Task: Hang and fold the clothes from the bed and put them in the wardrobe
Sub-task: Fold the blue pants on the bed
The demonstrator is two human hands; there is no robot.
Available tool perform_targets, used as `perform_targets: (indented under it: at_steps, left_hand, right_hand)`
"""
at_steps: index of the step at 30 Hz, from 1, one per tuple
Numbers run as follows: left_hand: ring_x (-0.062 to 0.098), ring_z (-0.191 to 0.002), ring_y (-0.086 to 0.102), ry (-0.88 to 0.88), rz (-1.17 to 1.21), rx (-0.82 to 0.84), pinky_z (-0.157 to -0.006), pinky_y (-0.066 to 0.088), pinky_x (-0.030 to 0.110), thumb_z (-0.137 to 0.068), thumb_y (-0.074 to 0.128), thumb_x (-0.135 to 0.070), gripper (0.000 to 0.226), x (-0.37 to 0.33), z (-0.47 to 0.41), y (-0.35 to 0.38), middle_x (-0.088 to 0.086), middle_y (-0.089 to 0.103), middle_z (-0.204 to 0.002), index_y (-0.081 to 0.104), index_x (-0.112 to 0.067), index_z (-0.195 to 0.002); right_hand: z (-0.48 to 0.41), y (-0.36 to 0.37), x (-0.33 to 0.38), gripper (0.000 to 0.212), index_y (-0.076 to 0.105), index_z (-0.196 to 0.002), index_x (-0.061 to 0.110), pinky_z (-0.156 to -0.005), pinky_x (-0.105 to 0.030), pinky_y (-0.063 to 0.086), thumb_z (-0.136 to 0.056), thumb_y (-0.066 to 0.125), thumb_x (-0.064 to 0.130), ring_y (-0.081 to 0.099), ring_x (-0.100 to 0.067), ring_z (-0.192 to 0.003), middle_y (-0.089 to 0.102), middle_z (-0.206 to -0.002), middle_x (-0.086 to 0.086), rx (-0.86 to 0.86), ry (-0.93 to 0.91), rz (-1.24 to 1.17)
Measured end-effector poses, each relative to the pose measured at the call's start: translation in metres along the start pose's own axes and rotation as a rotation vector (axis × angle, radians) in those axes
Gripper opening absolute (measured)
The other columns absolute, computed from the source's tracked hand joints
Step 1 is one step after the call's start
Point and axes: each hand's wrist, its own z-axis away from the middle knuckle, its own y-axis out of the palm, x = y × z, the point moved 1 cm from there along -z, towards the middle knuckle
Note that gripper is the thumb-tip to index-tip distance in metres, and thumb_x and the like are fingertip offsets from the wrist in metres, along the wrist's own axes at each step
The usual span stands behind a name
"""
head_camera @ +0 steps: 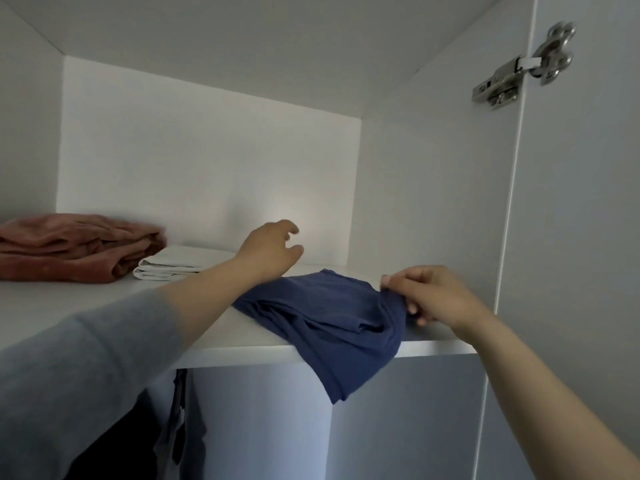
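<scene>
So on my feed the blue garment (322,317) is up on the top shelf (249,344) of the wardrobe (207,150), towards the right side. It's dark blue, thin jersey-looking fabric, loosely folded with plenty of creases, and honestly not that neat: one corner droops over the shelf's front edge and hangs below it. The right hand (429,296) has its fingers (414,308) pinched on the cloth's right edge, bunching it up a bit. The left hand (266,251) is further back over the shelf, fingers loose and slightly curled, holding nothing, with the forearm crossing the garment's left end. Over on the left of the same shelf there's a folded rust-pink towel (76,251) and just beside it a flat folded white cloth (173,265). Dark clothes (180,427) hang underneath.
</scene>
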Motion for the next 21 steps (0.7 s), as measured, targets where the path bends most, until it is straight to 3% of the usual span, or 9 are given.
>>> perform_targets:
  at_steps: [3,6,9,11,13,15,17,19,21]
  left_hand:
    - [0.018,-0.116,0.053,-0.021,-0.043,0.261,-0.092,0.038,0.025,-0.093,0.051,-0.052,0.046,-0.017,0.027,0.0,0.0,0.059,-0.129,0.06,-0.02,-0.124]
    - [0.017,-0.132,0.042,-0.088,-0.113,0.584,-0.104,0.031,0.028,-0.09,0.035,-0.07,0.066,-0.025,0.047,0.009,-0.005,0.047,-0.143,0.051,-0.025,-0.137]
    - [0.019,-0.139,0.034,-0.061,-0.298,0.699,-0.112,0.024,0.032,-0.093,0.031,-0.068,0.068,-0.024,0.038,0.017,-0.003,0.04,-0.151,0.045,-0.024,-0.143]
    - [0.018,-0.141,0.031,-0.035,-0.354,0.747,-0.116,0.02,0.034,-0.095,0.032,-0.063,0.064,-0.018,0.029,0.02,-0.005,0.036,-0.154,0.041,-0.024,-0.146]
    - [0.017,-0.137,0.036,-0.025,-0.308,0.769,-0.116,0.023,0.036,-0.095,0.039,-0.059,0.058,-0.008,0.019,0.018,-0.007,0.04,-0.151,0.044,-0.027,-0.143]
    - [0.018,-0.126,0.048,0.011,-0.306,0.702,-0.106,0.038,0.031,-0.093,0.053,-0.051,0.051,0.0,0.007,0.013,-0.001,0.051,-0.142,0.054,-0.024,-0.136]
    - [0.02,-0.122,0.05,0.07,-0.34,0.502,-0.099,0.041,0.026,-0.088,0.066,-0.041,0.051,0.001,-0.003,0.009,0.002,0.053,-0.137,0.056,-0.02,-0.134]
    - [0.015,-0.123,0.05,0.149,-0.185,0.326,-0.097,0.04,0.023,-0.084,0.068,-0.046,0.052,-0.012,0.002,0.01,-0.002,0.055,-0.134,0.058,-0.022,-0.129]
    - [0.007,-0.12,0.052,0.187,0.038,0.392,-0.089,0.039,0.015,-0.077,0.061,-0.069,0.063,-0.03,0.013,0.017,-0.015,0.058,-0.125,0.06,-0.029,-0.126]
  right_hand:
    - [-0.013,0.003,-0.011,0.013,0.073,-0.092,0.018,-0.078,-0.028,0.05,-0.086,0.066,0.026,0.065,-0.015,-0.085,0.07,-0.085,0.005,-0.325,-0.078,0.332]
    - [-0.017,0.009,-0.018,0.033,0.065,-0.114,0.022,-0.099,-0.035,0.044,-0.083,0.068,0.031,0.056,-0.023,-0.11,0.059,-0.114,-0.007,-0.244,-0.019,0.389]
    - [-0.017,0.01,-0.017,0.04,0.06,-0.121,0.023,-0.095,-0.029,0.041,-0.082,0.069,0.025,0.052,-0.02,-0.109,0.049,-0.124,-0.004,-0.152,-0.034,0.45]
    - [-0.015,0.006,-0.014,0.039,0.06,-0.118,0.022,-0.088,-0.029,0.046,-0.083,0.065,0.007,0.058,-0.021,-0.105,0.053,-0.124,-0.006,-0.16,-0.056,0.269]
    - [-0.011,0.003,-0.01,0.043,0.062,-0.112,0.018,-0.089,-0.025,0.051,-0.083,0.055,-0.012,0.061,-0.021,-0.109,0.06,-0.124,-0.008,-0.122,-0.112,-0.077]
    - [-0.008,-0.002,-0.011,0.052,0.06,-0.114,0.019,-0.086,-0.012,0.05,-0.083,0.047,-0.021,0.058,-0.014,-0.116,0.062,-0.126,-0.005,-0.083,-0.176,-0.214]
    - [-0.008,-0.005,-0.018,0.057,0.055,-0.122,0.022,-0.084,-0.008,0.047,-0.082,0.049,-0.019,0.051,-0.015,-0.126,0.057,-0.13,-0.001,-0.098,-0.194,-0.09]
    - [-0.011,-0.004,-0.029,0.062,0.045,-0.137,0.021,-0.095,-0.017,0.044,-0.082,0.063,-0.002,0.047,-0.019,-0.13,0.05,-0.139,-0.005,-0.154,-0.112,0.212]
    - [-0.015,-0.001,-0.038,0.075,0.036,-0.147,0.017,-0.098,-0.025,0.038,-0.081,0.072,0.022,0.046,-0.023,-0.13,0.046,-0.145,-0.007,-0.167,0.062,0.475]
